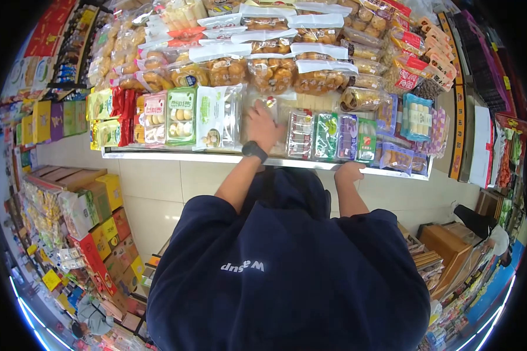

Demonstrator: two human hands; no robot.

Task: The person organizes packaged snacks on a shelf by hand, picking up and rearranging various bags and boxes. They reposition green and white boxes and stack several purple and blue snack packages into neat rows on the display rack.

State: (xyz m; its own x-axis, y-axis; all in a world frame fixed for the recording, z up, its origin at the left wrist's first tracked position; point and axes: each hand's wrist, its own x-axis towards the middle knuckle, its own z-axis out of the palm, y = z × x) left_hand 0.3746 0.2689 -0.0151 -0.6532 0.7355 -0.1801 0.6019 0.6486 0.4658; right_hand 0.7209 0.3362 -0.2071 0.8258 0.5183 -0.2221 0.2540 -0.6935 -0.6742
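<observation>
My left hand, with a dark watch on its wrist, reaches into a gap in the front row of a snack display. Its fingers are stretched out over the bare display surface, close to some clear plastic. Left of it lies a white-and-clear snack pack; to the right is a clear pack with reddish labelling. My right hand rests on the silver front edge of the display, its fingers curled over it. Green and purple packs stand just behind that hand.
Bagged baked snacks fill the rows behind. A green biscuit pack and red-and-yellow bags sit at left. Stacked boxes stand on the floor at lower left, wooden crates at lower right. Other people are near the lower edges.
</observation>
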